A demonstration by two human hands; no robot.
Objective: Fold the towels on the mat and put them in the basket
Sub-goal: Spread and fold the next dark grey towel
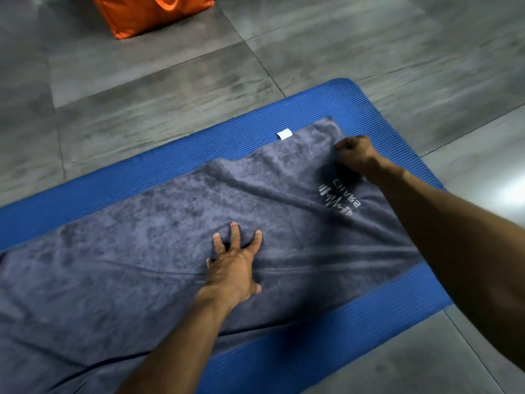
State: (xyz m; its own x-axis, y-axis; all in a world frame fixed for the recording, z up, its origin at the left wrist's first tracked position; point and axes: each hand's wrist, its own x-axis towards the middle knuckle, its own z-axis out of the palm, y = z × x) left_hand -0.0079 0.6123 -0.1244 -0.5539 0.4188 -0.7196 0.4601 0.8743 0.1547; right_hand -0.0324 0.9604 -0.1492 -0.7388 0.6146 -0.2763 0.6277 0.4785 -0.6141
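One grey towel (159,251) under the spread fingers of the left hand (233,268) and the curled fingers of the right hand (356,156), 2 hands total, w/ one blue mat (176,163) beneath, one white tag (285,134) and one orange bag (147,12) beyond the fingertips.

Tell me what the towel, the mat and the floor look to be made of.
Towel: soft grey terry or microfibre, going by its mottled nap. Mat: blue foam, probably, with fine ribbing. Floor: grey stone-look tiles, matte, with visible grout lines.
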